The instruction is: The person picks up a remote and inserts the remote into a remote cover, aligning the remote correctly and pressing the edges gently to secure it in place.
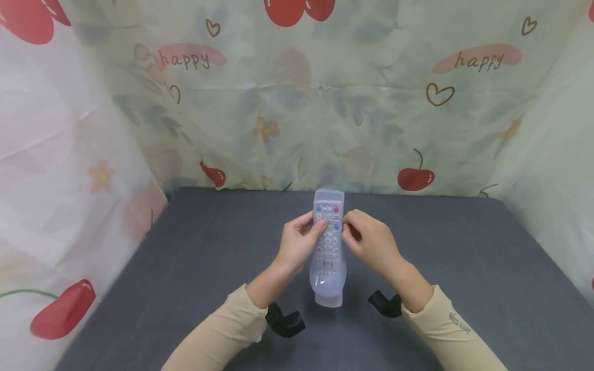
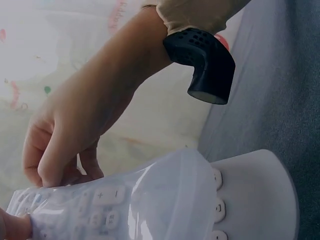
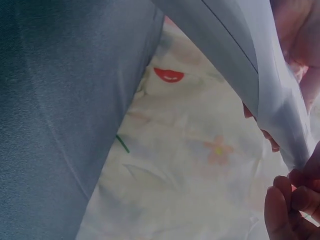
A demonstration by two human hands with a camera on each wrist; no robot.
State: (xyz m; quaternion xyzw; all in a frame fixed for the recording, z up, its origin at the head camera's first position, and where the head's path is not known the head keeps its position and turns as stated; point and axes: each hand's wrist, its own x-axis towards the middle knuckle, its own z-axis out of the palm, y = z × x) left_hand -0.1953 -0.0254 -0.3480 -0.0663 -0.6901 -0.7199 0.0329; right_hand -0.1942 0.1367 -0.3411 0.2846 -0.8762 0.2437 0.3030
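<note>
Head view shows the dark table (image 1: 209,247) beneath the remote control (image 1: 328,252), a clear sleeve (image 1: 322,284) around all but its lower end, the left hand (image 1: 298,243) gripping its left side (thumb on top), the right hand (image 1: 371,239) pinching the sleeve at its right.

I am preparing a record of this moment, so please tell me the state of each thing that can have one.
Remote control: held, mostly inside the clear cover, one end sticking out.
Clear cover: open at the remote's exposed end.
Left hand: grips the covered remote, thumb on its button side.
Right hand: fingers curled, pinching the cover's edge.
Black wrist mounts: both worn.
Printed backdrop: hanging, creased.
</note>
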